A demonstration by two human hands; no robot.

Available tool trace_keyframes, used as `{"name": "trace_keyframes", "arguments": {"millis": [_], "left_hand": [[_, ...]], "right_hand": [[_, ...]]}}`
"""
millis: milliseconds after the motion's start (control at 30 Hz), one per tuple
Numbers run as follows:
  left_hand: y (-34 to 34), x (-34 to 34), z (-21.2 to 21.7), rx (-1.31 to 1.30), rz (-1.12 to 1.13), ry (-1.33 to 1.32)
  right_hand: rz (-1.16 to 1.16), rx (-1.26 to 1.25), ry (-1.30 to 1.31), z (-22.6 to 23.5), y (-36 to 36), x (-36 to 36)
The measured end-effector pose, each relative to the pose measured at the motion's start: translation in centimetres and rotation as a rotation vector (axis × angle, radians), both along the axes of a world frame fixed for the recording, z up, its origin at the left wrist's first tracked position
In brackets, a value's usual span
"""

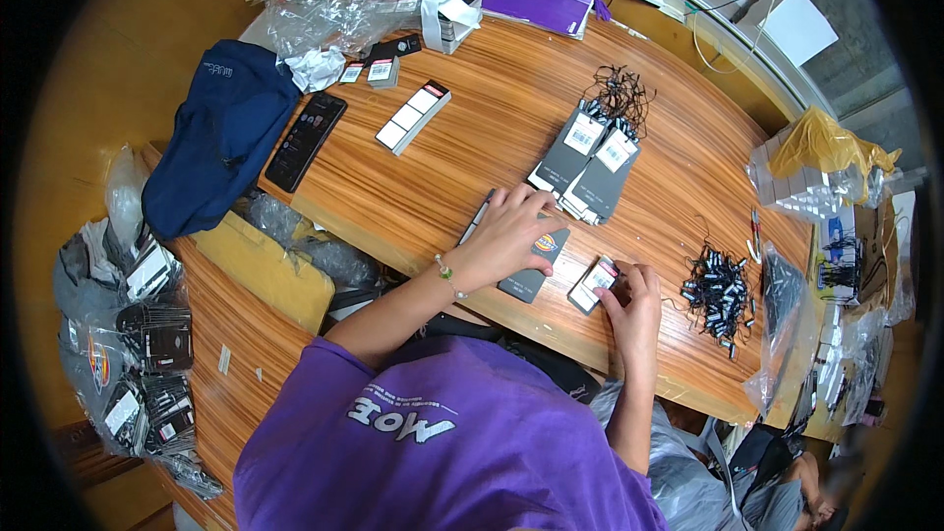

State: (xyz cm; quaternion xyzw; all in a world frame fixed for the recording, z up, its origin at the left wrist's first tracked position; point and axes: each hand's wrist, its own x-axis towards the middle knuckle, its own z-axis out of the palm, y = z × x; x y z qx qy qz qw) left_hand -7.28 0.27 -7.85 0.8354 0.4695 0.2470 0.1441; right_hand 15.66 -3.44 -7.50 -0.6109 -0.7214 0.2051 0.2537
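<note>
Dark grey card (531, 270) flat on the wooden table (472, 157) near its front edge, pressed under the left hand (506, 231), palm down, fingers spread. Just beside it, a small labelled tag (593, 283) pinched at its end by the right hand (634, 300), fingers closed on it. Beyond, two stacks of grey cards (588, 162) with white labels, touching, a tangle of black strings (619, 93) behind. Right of the hands, a loose heap of black fasteners (721, 295). Clear plastic bag (782, 324) at the table's right edge, dark contents hard to tell. Farther left, a black phone (305, 140) and blue cap (221, 133). On the floor, a bag of tags (147, 354).
</note>
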Motion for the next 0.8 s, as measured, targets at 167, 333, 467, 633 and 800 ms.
{"name": "trace_keyframes", "arguments": {"millis": [167, 333, 467, 633, 800], "left_hand": [[-0.6, -0.1, 1.0, -0.16, 0.008, -0.227], [-0.4, -0.7, -0.4, -0.293, -0.019, -0.539], [-0.6, -1.0, 0.1, -0.332, -0.004, -0.648], [-0.7, 0.2, 1.5, -0.665, 0.079, -0.964], [-2.4, 4.3, 1.8, -0.687, 0.039, -1.058]], "right_hand": [[-0.138, -0.245, 0.365, -1.8, 0.3, 0.5], [-0.13, -0.24, 0.635, -2.1, 0.2, 0.9], [-0.127, -0.206, 0.778, -1.3, 0.1, 0.6], [-0.046, -0.25, 0.924, 1.2, -1.2, -0.5], [0.019, -0.109, 0.715, 2.2, -1.8, -2.5]]}}
